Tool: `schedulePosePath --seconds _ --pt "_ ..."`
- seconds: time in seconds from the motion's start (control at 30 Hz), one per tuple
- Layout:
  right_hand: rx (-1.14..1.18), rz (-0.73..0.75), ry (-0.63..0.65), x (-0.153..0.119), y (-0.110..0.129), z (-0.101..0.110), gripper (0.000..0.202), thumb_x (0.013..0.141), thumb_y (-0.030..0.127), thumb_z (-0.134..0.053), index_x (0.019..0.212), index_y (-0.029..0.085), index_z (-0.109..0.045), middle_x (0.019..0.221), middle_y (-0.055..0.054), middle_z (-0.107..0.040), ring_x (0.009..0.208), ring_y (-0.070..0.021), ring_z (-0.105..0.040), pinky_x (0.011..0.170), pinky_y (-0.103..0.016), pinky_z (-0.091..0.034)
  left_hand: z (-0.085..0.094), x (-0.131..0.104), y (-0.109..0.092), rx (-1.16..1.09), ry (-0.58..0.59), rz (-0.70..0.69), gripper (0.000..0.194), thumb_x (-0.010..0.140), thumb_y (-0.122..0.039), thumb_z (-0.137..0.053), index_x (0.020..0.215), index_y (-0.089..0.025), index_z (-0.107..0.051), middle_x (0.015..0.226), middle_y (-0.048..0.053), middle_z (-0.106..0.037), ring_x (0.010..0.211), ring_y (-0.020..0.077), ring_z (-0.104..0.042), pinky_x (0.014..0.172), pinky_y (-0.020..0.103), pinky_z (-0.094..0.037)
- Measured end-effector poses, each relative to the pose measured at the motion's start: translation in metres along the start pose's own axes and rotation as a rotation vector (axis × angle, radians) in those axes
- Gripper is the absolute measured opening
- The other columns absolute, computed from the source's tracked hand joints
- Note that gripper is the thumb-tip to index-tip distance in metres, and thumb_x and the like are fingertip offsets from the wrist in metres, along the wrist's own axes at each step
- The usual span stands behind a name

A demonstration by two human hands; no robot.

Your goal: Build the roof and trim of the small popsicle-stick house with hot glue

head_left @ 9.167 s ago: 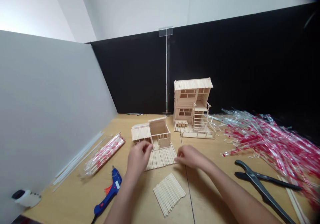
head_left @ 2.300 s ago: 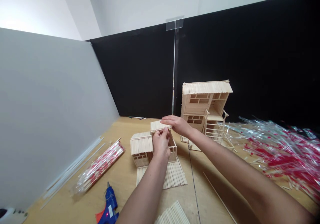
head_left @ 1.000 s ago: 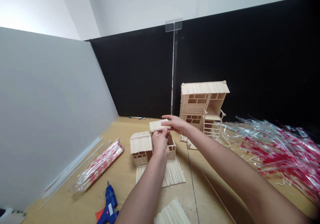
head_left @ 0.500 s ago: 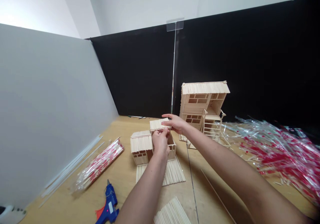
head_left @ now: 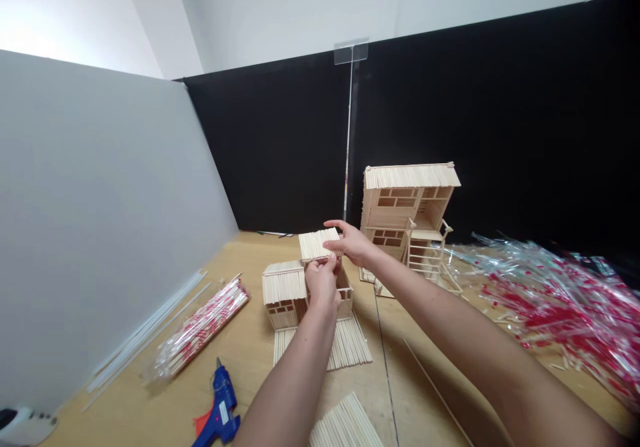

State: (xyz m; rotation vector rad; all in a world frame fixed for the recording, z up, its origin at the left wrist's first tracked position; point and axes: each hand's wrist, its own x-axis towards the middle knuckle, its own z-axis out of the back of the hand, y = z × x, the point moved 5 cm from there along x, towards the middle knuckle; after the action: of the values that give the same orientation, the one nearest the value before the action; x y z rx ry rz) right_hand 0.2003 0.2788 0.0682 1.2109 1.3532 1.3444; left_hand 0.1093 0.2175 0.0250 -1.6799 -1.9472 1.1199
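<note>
A small stick roof panel [head_left: 314, 243] sits at the top of a model house [head_left: 345, 308] made of thin wooden sticks. My right hand [head_left: 354, 243] grips the panel's right end, with thumb and fingers spread across it. Under the front edge, my left hand [head_left: 323, 282] is closed, its thumb and fingertips pinching that edge. The house's left part carries its own slatted roof [head_left: 283, 283]. A slatted stick base [head_left: 350, 344] extends in front, partly covered by my left forearm.
A taller stick house [head_left: 410, 200] stands behind at the right, near crumpled plastic wrappers [head_left: 565, 307]. On the left lie a bagged stick bundle [head_left: 203, 327], glue sticks [head_left: 150, 327] and a blue glue gun [head_left: 223, 400]. A slatted panel [head_left: 347, 424] and a long stick [head_left: 435, 387] lie in front.
The roof panel's far edge has risen a little, showing more of its top surface. My right hand has lifted slightly with it; my left hand stays nearly in place.
</note>
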Motion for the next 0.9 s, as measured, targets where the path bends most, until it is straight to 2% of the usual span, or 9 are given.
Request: schedulePosePath --seconds 0.33,0.7,0.9 --pt "-0.059 0.147 0.029 -0.009 0.015 -0.004 0.068 0.061 0.016 -0.073 0.125 0.021 -0.050 0.065 0.004 -0.061 0.056 -0.0137 -0.057 0.051 -0.023 -0.045 0.002 0.006 0.004 -0.008 0.007 -0.009 0.030 0.060 -0.015 -0.085 0.070 -0.015 -0.056 0.067 0.002 -0.066 0.066 0.0149 -0.065 0.076 0.032 -0.049" --pt "-0.162 0.324 0.064 -0.020 0.028 -0.006 0.066 0.067 0.016 -0.068 0.129 0.022 -0.048 0.067 0.004 -0.060 0.054 -0.0120 -0.054 0.048 -0.021 -0.041 0.003 0.007 0.004 0.004 -0.009 -0.013 0.030 0.060 -0.014 -0.085 0.071 -0.015 -0.056 0.067 0.002 -0.067 0.065 0.0142 -0.065 0.073 0.030 -0.050" --pt "-0.149 0.313 0.064 -0.020 0.028 -0.005 0.067 0.067 0.016 -0.069 0.130 0.022 -0.047 0.068 0.004 -0.060 0.054 -0.0119 -0.055 0.049 -0.021 -0.041 0.002 0.004 0.003 0.003 -0.015 -0.009 0.028 0.062 -0.013 -0.083 0.071 -0.014 -0.057 0.067 0.002 -0.067 0.064 0.0135 -0.064 0.072 0.029 -0.049"
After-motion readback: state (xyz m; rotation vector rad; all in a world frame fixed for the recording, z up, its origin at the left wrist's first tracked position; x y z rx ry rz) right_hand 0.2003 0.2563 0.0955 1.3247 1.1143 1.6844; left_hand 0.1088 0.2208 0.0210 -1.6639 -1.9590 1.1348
